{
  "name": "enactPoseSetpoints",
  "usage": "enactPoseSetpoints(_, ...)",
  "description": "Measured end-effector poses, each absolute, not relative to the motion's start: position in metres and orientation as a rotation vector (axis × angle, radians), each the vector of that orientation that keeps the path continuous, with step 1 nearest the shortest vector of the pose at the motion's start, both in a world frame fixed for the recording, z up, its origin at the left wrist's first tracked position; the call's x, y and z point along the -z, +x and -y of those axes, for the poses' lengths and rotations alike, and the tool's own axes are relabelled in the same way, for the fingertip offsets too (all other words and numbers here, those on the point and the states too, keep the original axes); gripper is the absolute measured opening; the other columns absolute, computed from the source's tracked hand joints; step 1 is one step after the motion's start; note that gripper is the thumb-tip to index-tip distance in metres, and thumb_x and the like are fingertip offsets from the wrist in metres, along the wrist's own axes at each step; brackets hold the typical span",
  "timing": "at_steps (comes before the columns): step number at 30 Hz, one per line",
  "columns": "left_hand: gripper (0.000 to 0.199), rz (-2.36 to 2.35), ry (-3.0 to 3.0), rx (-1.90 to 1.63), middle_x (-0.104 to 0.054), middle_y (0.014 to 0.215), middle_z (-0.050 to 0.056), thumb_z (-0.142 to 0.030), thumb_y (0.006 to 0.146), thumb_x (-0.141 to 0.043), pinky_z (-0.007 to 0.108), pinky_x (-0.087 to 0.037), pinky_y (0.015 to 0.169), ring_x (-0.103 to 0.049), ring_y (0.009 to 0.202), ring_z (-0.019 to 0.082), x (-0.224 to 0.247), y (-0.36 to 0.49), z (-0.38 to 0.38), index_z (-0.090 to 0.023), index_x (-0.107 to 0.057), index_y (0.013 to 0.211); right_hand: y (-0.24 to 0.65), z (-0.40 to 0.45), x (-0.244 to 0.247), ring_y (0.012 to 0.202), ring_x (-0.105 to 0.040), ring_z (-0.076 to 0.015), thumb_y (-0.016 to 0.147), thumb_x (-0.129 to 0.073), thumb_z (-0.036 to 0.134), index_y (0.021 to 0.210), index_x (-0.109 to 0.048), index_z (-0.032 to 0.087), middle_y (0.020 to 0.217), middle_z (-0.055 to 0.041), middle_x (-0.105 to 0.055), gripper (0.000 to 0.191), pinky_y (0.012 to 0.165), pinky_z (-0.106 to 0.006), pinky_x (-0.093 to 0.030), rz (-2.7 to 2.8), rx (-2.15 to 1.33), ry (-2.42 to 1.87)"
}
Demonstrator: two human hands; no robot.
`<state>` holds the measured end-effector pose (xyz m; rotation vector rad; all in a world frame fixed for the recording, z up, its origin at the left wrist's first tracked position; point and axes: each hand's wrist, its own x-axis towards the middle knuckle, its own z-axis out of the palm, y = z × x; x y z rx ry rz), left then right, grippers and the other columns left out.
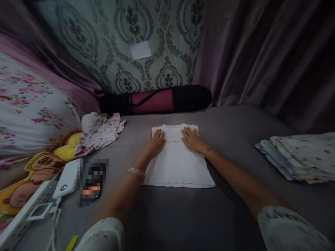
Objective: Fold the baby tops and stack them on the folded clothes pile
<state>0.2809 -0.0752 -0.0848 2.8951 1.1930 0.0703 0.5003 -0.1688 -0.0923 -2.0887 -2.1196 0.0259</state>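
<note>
A white garment (180,165), which looks like a small shirt, lies spread on the grey bed sheet in front of me. Its far part is folded over, with the fold's edge crossing between my hands. My left hand (156,142) rests flat on the far left part of the cloth, fingers stretched forward. On the far right part lies my right hand (193,140), palm down with fingers spread. Neither hand grips the fabric. The wider hem of the garment points toward me.
A stack of folded clothes (300,157) sits at the right. Along the wall lies a black and pink long bag (154,100). To the left are a patterned child's garment (101,135), plush toys, a white power bank (68,179), a blurred-out object and a power strip (28,212).
</note>
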Motion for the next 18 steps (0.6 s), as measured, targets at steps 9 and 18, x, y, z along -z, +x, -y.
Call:
enactPoseSetpoints(9, 0.059, -1.151, 2.911, -0.142, -0.025, 0.156, 0.01, -0.043, 0.098, -0.016, 0.051, -0.016, 0.117, -0.019, 0.145, 0.027, 0.107, 0.307, 0.109, -0.015, -0.028, 0.149, 0.456, 0.176, 0.103, 0.143, -0.02, -0.0279, 0.098, -0.022, 0.038, 0.148, -0.034, 0.016, 0.154, -0.0102, -0.027, 0.056, 0.115, -0.054, -0.009, 2.13, -0.017, -2.036)
enactPoseSetpoints(18, 0.064, -1.092, 2.914, -0.084, -0.018, 0.158, 0.012, -0.05, 0.097, -0.02, 0.053, -0.009, 0.117, -0.01, 0.147, 0.028, 0.087, 0.277, 0.129, -0.014, -0.028, 0.149, 0.464, 0.213, 0.086, 0.145, -0.012, -0.0241, 0.099, -0.021, 0.042, 0.15, -0.028, 0.015, 0.157, -0.0091, -0.019, 0.058, 0.117, -0.05, -0.009, 2.219, -0.155, -1.95)
